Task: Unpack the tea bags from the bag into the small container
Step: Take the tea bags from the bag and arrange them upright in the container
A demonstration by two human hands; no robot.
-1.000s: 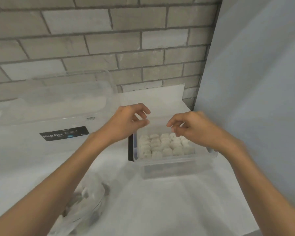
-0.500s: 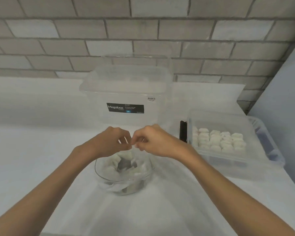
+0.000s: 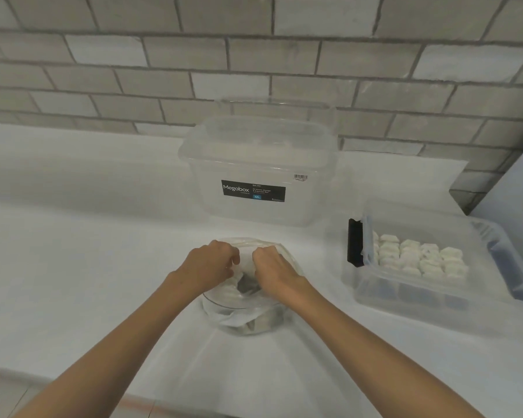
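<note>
A clear plastic bag (image 3: 248,315) with tea bags inside lies on the white counter in front of me. My left hand (image 3: 207,265) and my right hand (image 3: 274,268) sit side by side at its top, fingers curled, each gripping the bag's upper edge. To the right stands the small clear container (image 3: 435,294) with rows of white tea bags (image 3: 417,257) in it. Its black-clipped lid edge (image 3: 354,241) faces left.
A large clear Megabox storage box (image 3: 257,164) stands behind the bag against the grey brick wall (image 3: 254,61). A pale wall panel (image 3: 520,182) closes the right side. The white counter (image 3: 73,236) stretches to the left, its front edge near me.
Both hands left the small container, came to the bag and now grip its top edge. The view swung left, so the container sits at the right.
</note>
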